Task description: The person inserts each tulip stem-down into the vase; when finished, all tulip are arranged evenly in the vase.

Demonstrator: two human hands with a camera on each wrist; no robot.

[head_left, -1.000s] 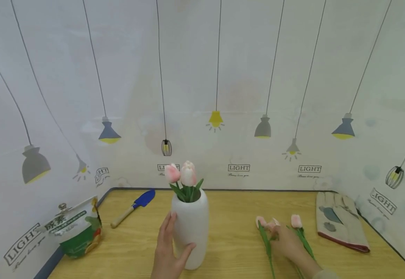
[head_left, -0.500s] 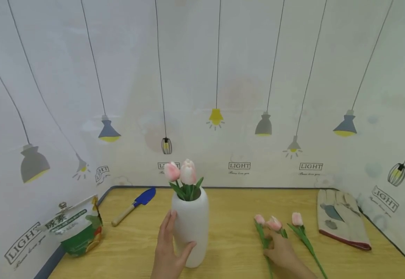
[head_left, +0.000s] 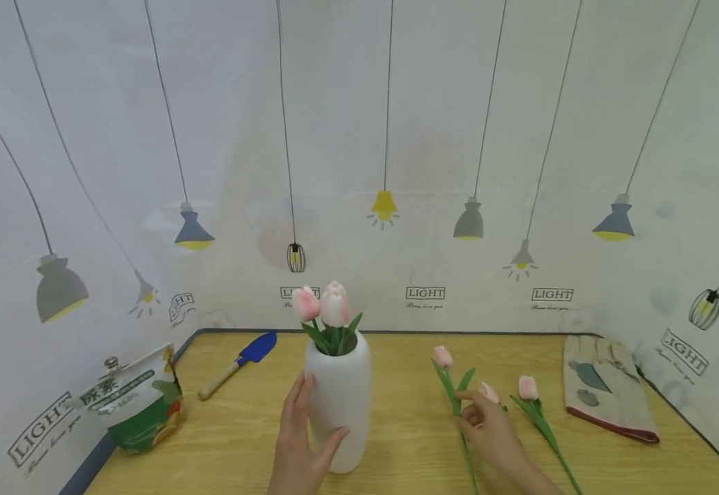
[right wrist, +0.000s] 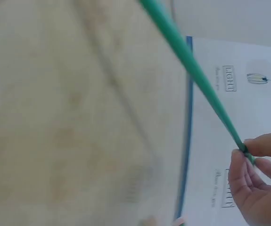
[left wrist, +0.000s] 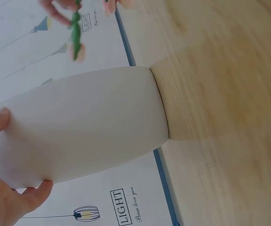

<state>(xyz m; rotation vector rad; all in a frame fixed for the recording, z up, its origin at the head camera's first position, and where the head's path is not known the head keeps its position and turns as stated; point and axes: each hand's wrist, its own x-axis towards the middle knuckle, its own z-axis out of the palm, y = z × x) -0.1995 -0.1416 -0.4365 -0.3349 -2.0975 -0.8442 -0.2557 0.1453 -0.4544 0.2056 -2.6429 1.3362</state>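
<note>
A white vase stands upright on the wooden table, and my left hand grips its left side, thumb across the front. Pink tulips with green leaves stick out of its mouth. To the right, my right hand pinches the green stem of a pink tulip. In the right wrist view, thumb and fingertips close round that stem, which slants over the table. Behind the right hand a second tulip shows partly hidden. Another tulip lies just right of the hand.
Gardening gloves lie at the right side of the table. A trowel with blue blade and wooden handle lies at the back left, near a green and white bag with a clip on top. A patterned wall covering surrounds the table.
My right hand has gone from among the lying tulips to gripping one stem, and that tulip has moved up and left, away from the others. The left hand stays on the vase.
</note>
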